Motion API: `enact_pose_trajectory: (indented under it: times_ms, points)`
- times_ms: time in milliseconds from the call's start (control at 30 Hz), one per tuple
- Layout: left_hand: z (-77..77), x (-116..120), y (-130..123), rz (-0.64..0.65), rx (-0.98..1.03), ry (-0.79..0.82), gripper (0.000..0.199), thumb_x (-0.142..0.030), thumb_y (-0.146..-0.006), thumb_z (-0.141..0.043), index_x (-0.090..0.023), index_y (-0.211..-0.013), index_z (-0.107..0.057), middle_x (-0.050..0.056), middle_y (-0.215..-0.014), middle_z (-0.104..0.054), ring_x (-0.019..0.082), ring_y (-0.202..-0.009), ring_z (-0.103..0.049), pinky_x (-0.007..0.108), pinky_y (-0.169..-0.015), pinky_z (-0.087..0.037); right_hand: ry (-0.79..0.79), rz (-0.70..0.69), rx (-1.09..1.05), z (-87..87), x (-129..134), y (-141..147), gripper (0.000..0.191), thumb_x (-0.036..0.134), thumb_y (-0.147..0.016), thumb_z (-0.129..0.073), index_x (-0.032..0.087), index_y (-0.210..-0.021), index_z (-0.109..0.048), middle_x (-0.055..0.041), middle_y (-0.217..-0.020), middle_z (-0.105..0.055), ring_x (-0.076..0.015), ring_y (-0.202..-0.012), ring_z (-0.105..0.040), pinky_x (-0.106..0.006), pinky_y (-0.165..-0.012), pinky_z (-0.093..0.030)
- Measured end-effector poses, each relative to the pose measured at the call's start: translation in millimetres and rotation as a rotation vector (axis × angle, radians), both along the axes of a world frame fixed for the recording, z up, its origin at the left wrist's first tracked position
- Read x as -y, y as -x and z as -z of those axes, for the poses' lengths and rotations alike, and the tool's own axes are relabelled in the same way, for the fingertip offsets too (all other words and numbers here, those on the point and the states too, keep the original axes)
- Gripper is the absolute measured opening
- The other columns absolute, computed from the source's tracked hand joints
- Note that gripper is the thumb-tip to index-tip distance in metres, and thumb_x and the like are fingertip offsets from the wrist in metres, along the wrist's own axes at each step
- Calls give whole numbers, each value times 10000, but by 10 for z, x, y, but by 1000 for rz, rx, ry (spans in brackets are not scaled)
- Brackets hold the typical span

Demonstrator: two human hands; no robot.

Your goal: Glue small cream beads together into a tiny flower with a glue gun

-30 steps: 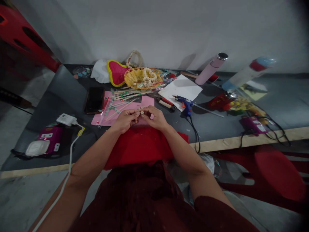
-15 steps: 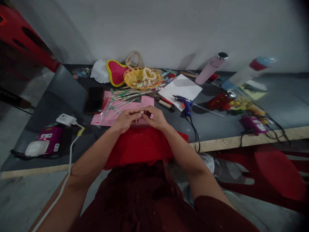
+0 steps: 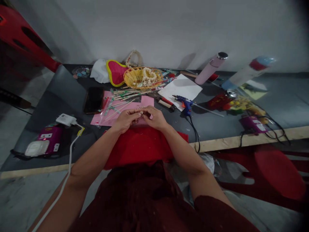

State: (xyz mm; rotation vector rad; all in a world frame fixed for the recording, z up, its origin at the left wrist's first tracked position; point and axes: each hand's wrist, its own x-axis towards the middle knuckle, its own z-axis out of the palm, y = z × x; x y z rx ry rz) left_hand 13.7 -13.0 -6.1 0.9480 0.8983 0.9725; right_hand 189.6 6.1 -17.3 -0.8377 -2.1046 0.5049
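My left hand (image 3: 126,120) and my right hand (image 3: 155,118) meet over the front edge of the table, fingertips pinched together. Between them is a small cream-coloured piece (image 3: 141,112), mostly hidden by the fingers. It resembles the knobbly cream strand (image 3: 149,77) in the yellow wicker basket (image 3: 131,77). Below my hands a red cloth (image 3: 140,146) is spread over my lap. Pink paper sheets (image 3: 147,101) lie just beyond the fingers, with several thin sticks and green-marked strips (image 3: 125,95) on and above them.
A blue glue gun (image 3: 187,108) rests by white paper (image 3: 184,85), its cord hanging over the edge. Further right are a pink flask (image 3: 211,68), a red can (image 3: 218,100) and a purple power block (image 3: 254,124). At left are a phone (image 3: 94,100) and another purple block (image 3: 51,137).
My right fingers have shifted slightly and closed further over the cream-coloured piece, so less of it shows. A bit of pink by the right fingers is now covered. Everything else stays put.
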Motion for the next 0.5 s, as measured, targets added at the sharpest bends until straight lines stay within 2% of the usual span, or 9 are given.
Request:
enact_pose_trajectory:
  times_ms: [233,500]
  points:
    - [30,-16,-10,-6,-54,-41,236,-316,-679,-685,-128,-823,-676,-16,-580,-527,57,-497,-434,204,-489,-313,-50,10,49,-3,4,9,266,147,-813,-496,182,-1054,-603,-73,-986,-655,-154,-907,-621,-275,-790,-515]
    - [23,-10,-13,-8,-19,-17,191,-283,-713,-668,-125,-821,-673,-24,-559,-503,60,-504,-434,204,-492,-314,-41,0,58,1,8,10,305,127,-797,-491,198,-1075,-594,-65,-1006,-650,-153,-936,-617,-284,-824,-513]
